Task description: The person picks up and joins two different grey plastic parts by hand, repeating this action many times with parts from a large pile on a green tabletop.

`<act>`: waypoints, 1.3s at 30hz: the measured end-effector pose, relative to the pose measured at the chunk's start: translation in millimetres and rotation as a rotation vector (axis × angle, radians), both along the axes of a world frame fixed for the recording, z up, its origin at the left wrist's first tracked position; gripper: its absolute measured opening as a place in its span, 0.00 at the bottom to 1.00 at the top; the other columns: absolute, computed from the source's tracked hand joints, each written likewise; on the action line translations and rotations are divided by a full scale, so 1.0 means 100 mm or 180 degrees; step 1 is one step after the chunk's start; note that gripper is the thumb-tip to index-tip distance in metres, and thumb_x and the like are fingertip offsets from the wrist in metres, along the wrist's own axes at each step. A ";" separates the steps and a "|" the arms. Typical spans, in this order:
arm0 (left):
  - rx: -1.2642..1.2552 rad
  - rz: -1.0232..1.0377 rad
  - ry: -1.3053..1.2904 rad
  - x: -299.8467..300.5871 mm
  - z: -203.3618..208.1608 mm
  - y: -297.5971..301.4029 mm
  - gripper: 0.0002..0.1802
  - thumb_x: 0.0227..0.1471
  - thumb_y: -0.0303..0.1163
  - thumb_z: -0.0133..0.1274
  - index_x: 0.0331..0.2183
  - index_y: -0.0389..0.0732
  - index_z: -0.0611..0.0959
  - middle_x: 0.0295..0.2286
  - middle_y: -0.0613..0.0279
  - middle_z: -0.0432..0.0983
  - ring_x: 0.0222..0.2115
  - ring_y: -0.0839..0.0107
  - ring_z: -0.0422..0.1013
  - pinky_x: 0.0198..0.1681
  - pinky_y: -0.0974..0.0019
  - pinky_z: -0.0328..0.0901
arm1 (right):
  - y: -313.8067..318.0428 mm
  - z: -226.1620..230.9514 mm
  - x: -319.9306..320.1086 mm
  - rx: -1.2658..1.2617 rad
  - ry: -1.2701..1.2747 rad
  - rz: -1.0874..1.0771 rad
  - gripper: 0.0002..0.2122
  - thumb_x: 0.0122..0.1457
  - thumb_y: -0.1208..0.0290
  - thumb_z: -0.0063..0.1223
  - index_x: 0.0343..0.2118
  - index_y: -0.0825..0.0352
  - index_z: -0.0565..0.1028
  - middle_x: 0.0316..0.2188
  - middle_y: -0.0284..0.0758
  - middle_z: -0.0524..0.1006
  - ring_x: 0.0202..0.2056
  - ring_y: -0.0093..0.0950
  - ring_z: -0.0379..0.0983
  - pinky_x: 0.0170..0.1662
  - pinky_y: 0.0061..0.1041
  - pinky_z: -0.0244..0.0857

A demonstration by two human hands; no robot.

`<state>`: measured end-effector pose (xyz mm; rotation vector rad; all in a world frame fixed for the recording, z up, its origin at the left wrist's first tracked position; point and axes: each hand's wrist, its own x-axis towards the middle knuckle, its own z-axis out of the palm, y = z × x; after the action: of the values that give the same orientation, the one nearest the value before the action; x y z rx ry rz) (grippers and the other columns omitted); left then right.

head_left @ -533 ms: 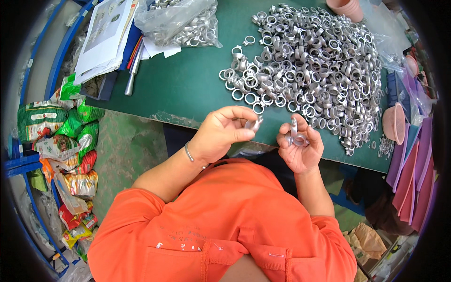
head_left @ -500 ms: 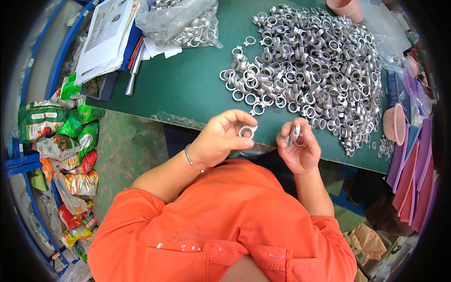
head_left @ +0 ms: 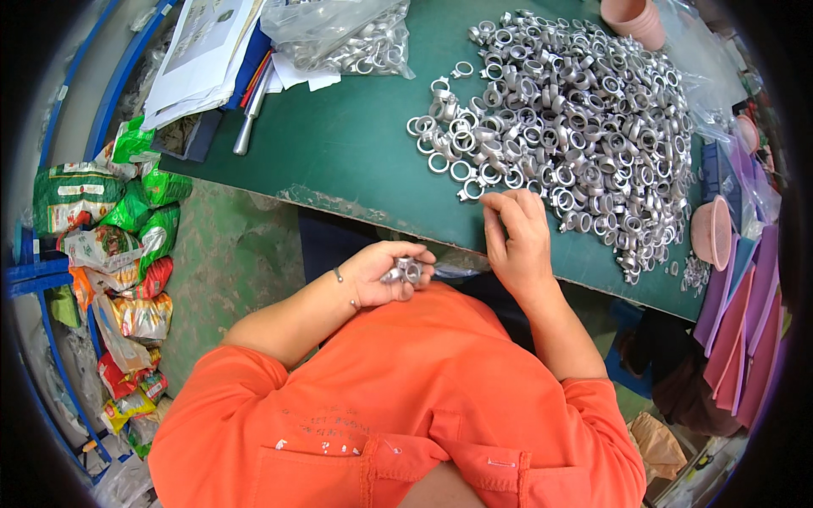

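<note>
While the L hand sits palm-up just short of the near edge of the green table, its half-curled fingers loosely cup at least 2 metal rings. The R hand is at that edge, fingers bent, thumb slightly apart; whether it grips anything can't be told. Cf. 0.5 s ago, w/ rings held up in both hands: L is now lower, R nr. the ring pile, suggesting L keeps pcs. while R works the pile, which covers the table's R side. Toward far edge: clear bag w/ rings (L), pink cups (R).
</note>
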<state>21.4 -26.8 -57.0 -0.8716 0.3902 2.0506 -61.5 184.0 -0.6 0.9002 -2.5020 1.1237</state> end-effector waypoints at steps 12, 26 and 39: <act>-0.1855 -0.1693 0.2021 -0.13 -0.04 0.17 0.17 0.57 0.36 0.50 0.46 0.37 0.75 0.43 0.59 0.72 0.42 0.69 0.69 0.46 0.63 0.65 | 0.08 -0.07 0.07 -0.0298 -0.0561 0.0084 0.08 0.46 0.79 0.62 0.30 0.66 0.74 0.33 0.37 0.74 0.35 0.35 0.71 0.37 0.29 0.65; -0.1172 0.0277 0.2349 -0.40 0.62 0.31 0.09 0.55 0.28 0.52 0.39 0.35 0.77 0.30 0.60 0.77 0.25 0.76 0.74 0.26 0.75 0.70 | 0.10 0.14 0.07 -0.0790 0.0054 0.0520 0.14 0.42 0.78 0.66 0.32 0.67 0.72 0.32 0.39 0.75 0.33 0.36 0.71 0.36 0.30 0.65; -0.0597 0.3491 0.2458 -2.04 1.51 -0.93 0.17 0.57 0.20 0.42 0.47 0.22 0.62 0.48 0.38 0.65 0.50 0.48 0.66 0.55 0.56 0.65 | -0.14 -0.01 -0.36 0.0917 0.0452 -0.0419 0.26 0.48 0.65 0.61 0.52 0.63 0.69 0.52 0.40 0.68 0.52 0.40 0.62 0.54 0.40 0.53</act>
<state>-182.6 -120.0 93.5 -0.3353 0.5940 3.4166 -97.3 170.3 -1.9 0.8365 -2.5996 0.6459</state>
